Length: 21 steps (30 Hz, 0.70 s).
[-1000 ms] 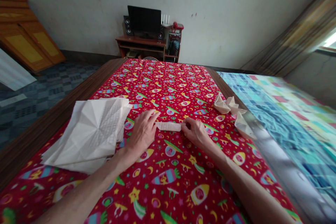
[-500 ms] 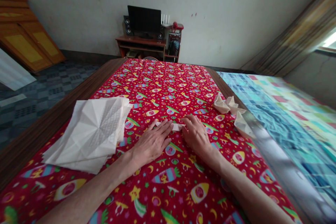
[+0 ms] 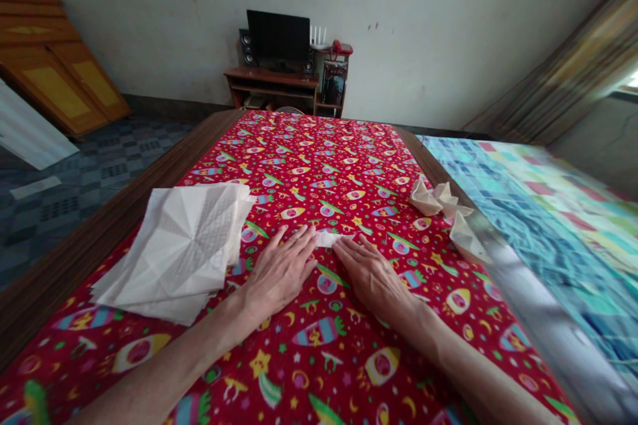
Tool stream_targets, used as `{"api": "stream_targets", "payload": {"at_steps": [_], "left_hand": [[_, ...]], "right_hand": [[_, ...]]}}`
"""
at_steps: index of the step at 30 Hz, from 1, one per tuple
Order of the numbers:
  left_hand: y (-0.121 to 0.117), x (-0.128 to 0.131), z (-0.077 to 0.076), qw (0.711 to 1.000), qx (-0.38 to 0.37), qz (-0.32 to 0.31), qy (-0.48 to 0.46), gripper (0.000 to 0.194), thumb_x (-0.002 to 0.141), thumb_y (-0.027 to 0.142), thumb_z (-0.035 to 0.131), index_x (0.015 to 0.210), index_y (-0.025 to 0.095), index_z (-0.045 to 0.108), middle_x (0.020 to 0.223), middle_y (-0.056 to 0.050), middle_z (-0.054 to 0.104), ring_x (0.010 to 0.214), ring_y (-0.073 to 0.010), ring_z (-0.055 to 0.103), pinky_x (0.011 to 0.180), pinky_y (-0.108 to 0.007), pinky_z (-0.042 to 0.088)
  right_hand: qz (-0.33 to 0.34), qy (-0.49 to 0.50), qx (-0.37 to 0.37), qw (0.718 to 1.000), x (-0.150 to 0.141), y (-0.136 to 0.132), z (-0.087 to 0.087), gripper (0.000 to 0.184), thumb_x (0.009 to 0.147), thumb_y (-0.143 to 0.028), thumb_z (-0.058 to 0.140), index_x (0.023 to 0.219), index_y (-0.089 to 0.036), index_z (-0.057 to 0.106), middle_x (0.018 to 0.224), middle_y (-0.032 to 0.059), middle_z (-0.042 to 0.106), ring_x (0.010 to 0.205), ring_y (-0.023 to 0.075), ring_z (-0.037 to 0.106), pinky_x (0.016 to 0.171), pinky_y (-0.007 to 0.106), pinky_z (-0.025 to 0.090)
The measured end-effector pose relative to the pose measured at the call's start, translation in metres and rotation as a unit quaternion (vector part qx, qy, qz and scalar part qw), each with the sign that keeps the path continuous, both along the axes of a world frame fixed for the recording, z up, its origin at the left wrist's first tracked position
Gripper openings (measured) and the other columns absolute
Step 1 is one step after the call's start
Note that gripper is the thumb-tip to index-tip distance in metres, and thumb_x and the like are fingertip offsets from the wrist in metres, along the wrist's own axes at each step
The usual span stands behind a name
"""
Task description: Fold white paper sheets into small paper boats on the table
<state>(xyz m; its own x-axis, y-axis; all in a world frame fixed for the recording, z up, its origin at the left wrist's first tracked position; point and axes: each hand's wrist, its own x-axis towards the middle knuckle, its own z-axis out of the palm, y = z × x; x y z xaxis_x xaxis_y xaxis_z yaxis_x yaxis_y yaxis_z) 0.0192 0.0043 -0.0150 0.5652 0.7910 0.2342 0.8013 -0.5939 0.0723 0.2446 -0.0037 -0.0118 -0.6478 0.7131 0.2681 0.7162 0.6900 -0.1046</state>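
A small folded strip of white paper [image 3: 326,239] lies on the red patterned cloth [image 3: 319,345], with both my hands at its ends. My left hand [image 3: 284,267] rests flat with fingers stretched, its fingertips over the strip's left end. My right hand [image 3: 369,269] lies flat as well, fingers straight, covering the right end. Only the middle of the strip shows between them. To the left sits a stack of creased white paper sheets [image 3: 184,239], the top one printed with a grid of writing.
Several folded paper shapes [image 3: 466,239] stand near the table's right edge. A bed [image 3: 538,226] with a blue patterned cover adjoins that side. Beyond the far end are a monitor [image 3: 278,36] and a red telephone [image 3: 341,48] on a desk. A wooden cabinet [image 3: 60,73] stands left.
My left hand has slid left along the strip. The right hand has flattened from curled fingers to straight ones. The view has shifted slightly.
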Motion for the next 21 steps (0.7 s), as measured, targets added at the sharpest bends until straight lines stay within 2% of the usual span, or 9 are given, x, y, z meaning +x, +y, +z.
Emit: {"api": "stream_targets", "payload": {"at_steps": [4, 8, 10, 12, 14, 15, 18, 21], "left_hand": [[0.001, -0.005, 0.0, 1.0, 0.014, 0.008, -0.008, 0.041, 0.098, 0.03, 0.033, 0.133, 0.016, 0.048, 0.143, -0.008, 0.044, 0.134, -0.0202, 0.039, 0.114, -0.045, 0.022], [0.006, -0.009, -0.001, 0.999, 0.034, 0.015, -0.035, 0.038, 0.096, 0.026, 0.037, 0.127, 0.014, 0.055, 0.136, -0.011, 0.052, 0.128, -0.0233, 0.046, 0.11, -0.048, 0.03], [0.012, -0.011, -0.004, 0.997, 0.042, 0.014, -0.067, 0.034, 0.096, 0.024, 0.039, 0.12, 0.013, 0.06, 0.129, -0.011, 0.059, 0.123, -0.0235, 0.052, 0.107, -0.046, 0.036], [0.018, -0.012, -0.01, 0.993, 0.049, 0.005, -0.106, 0.032, 0.095, 0.022, 0.041, 0.114, 0.011, 0.064, 0.123, -0.011, 0.063, 0.118, -0.0229, 0.055, 0.104, -0.041, 0.043], [0.022, -0.014, -0.016, 0.989, 0.057, -0.01, -0.14, 0.031, 0.094, 0.021, 0.043, 0.114, 0.01, 0.064, 0.12, -0.012, 0.064, 0.115, -0.0228, 0.057, 0.101, -0.038, 0.046], [0.024, -0.014, -0.02, 0.986, 0.061, -0.015, -0.153, 0.031, 0.094, 0.021, 0.044, 0.115, 0.01, 0.063, 0.119, -0.013, 0.064, 0.114, -0.0228, 0.057, 0.1, -0.038, 0.047], [0.026, -0.014, -0.026, 0.982, 0.059, -0.019, -0.181, 0.032, 0.094, 0.02, 0.043, 0.12, 0.012, 0.061, 0.121, -0.012, 0.063, 0.115, -0.0226, 0.057, 0.1, -0.04, 0.048], [0.025, -0.013, -0.024, 0.978, 0.038, -0.016, -0.202, 0.036, 0.093, 0.02, 0.042, 0.125, 0.013, 0.056, 0.13, -0.012, 0.057, 0.122, -0.0225, 0.051, 0.103, -0.04, 0.046]], "right_hand": [[-0.011, 0.002, 0.024, 1.0, 0.009, -0.001, -0.005, 0.044, 0.089, -0.008, 0.036, 0.13, -0.006, 0.05, 0.13, 0.0186, 0.055, 0.123, 0.0263, 0.051, 0.106, 0.047, 0.038], [-0.02, 0.017, 0.05, 0.998, 0.011, -0.001, -0.005, 0.039, 0.089, -0.01, 0.037, 0.124, -0.008, 0.055, 0.124, 0.0166, 0.06, 0.119, 0.026, 0.054, 0.102, 0.044, 0.041], [-0.034, 0.036, 0.068, 0.996, 0.008, 0.003, -0.001, 0.031, 0.092, -0.013, 0.038, 0.113, -0.011, 0.061, 0.11, 0.0138, 0.068, 0.106, 0.0235, 0.062, 0.094, 0.039, 0.046], [-0.07, 0.058, 0.093, 0.991, 0.005, 0.008, 0.004, 0.026, 0.094, -0.019, 0.041, 0.106, -0.014, 0.064, 0.087, 0.0094, 0.072, 0.082, 0.0199, 0.067, 0.079, 0.033, 0.05], [-0.118, 0.083, 0.119, 0.982, 0.003, 0.013, 0.008, 0.026, 0.094, -0.026, 0.045, 0.109, -0.014, 0.063, 0.073, 0.0062, 0.069, 0.066, 0.0177, 0.064, 0.066, 0.03, 0.048], [-0.132, 0.095, 0.125, 0.979, 0.004, 0.016, 0.009, 0.028, 0.094, -0.028, 0.046, 0.114, -0.014, 0.06, 0.072, 0.006, 0.068, 0.063, 0.0177, 0.062, 0.063, 0.029, 0.046], [-0.112, 0.137, 0.099, 0.979, 0.004, 0.022, 0.009, 0.036, 0.092, -0.032, 0.05, 0.122, -0.013, 0.054, 0.085, 0.0092, 0.067, 0.073, 0.0191, 0.062, 0.067, 0.03, 0.046], [-0.091, 0.187, 0.015, 0.978, 0.002, 0.026, 0.005, 0.017, 0.088, -0.027, 0.056, 0.101, -0.018, 0.061, 0.086, 0.0064, 0.065, 0.076, 0.0175, 0.061, 0.067, 0.027, 0.045]]}}
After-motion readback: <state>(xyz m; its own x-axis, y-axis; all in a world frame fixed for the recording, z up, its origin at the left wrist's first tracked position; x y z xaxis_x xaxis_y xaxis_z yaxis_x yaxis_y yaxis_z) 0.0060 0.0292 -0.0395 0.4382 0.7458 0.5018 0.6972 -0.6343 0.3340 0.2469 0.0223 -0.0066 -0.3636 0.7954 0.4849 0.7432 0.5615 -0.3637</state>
